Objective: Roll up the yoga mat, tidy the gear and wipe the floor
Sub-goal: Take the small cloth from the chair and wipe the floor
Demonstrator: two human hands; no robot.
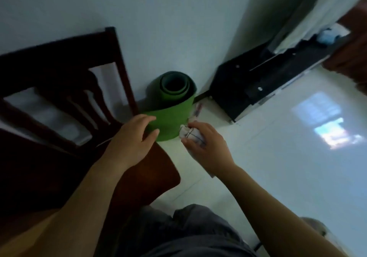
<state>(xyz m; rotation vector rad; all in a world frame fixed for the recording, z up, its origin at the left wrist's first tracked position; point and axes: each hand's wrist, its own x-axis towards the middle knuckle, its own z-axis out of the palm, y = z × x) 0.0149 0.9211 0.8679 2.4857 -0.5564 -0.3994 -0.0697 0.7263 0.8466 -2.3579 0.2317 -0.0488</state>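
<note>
The green yoga mat (pixel 170 106) is rolled up and stands on end on the pale floor against the wall, its open top facing me. My left hand (pixel 132 139) is spread beside the roll's lower left side, fingertips at its surface. My right hand (pixel 204 145) grips a crumpled white cloth with dark lines (pixel 188 133) just to the right of the roll's base.
A dark wooden chair (pixel 65 102) with a brown seat stands close on the left, touching the mat's side. A black low cabinet (pixel 248 84) sits in the corner to the right. Glossy white floor tiles (pixel 278 167) stretch out to the right.
</note>
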